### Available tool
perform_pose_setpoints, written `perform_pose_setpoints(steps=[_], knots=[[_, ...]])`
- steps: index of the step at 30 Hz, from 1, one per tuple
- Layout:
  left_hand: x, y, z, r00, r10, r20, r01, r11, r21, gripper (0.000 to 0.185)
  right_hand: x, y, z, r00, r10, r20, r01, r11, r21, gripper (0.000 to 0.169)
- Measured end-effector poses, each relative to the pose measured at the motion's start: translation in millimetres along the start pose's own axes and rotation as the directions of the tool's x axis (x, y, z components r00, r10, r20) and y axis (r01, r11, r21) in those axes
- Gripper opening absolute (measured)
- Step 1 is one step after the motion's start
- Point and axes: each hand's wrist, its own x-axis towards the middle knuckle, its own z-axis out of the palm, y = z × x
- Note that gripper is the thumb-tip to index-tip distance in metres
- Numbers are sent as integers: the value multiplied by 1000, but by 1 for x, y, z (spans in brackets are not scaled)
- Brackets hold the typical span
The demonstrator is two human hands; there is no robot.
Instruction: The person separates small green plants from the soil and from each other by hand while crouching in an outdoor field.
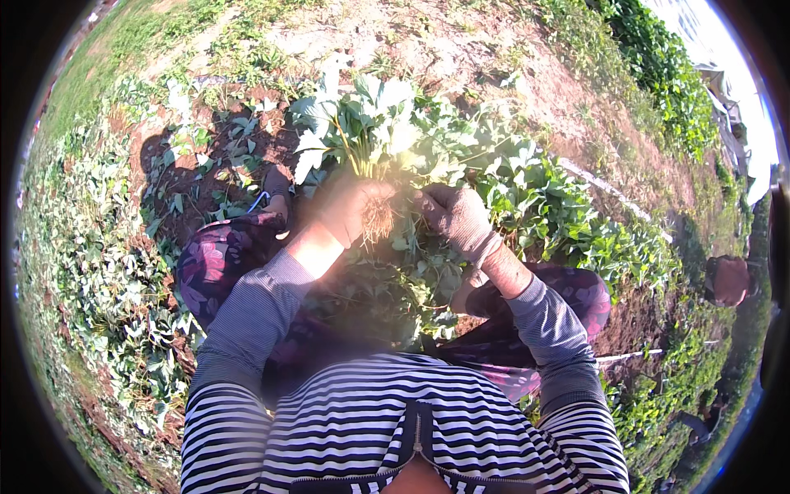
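My left hand (355,207) is closed round the stems of a bunch of leafy plants (364,136), whose leaves point away from me. Bare, stringy roots (376,221) hang below that fist. Close to its right is my right hand (453,216), in a thin, soil-stained glove, with thumb and fingers pinched together near the bunch. Glare and blur hide whether anything is between those fingertips. Both hands are above low green plants, between my bent knees.
Leafy plants (543,204) grow at the right, beside a pale strip (608,188) on the ground. Loose plants (142,333) cover the soil at the left. A blue curved object (258,201) lies by my left foot. Another person's head (730,281) may be visible at the far right.
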Motion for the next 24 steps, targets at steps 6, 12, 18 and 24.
perform_pose_setpoints(steps=[6, 12, 18, 24], knots=[[-4, 9, 12, 998, 25, 65, -27, 999, 36, 22, 2, -13, -2, 898, 337, 283, -440, 657, 613, 28], [-16, 46, 21, 983, -127, 133, 170, 906, -387, 24, 3, -20, -22, 992, 61, -107, -31, 966, 258, 25], [-9, 15, 11, 991, 7, 135, 6, 995, -97, 24, 3, -23, -11, 998, -59, 26, 50, 962, 268, 21], [-13, 26, 17, 955, -143, 260, 213, 940, -267, 25, 10, -23, -11, 994, 103, -30, -84, 923, 375, 18]])
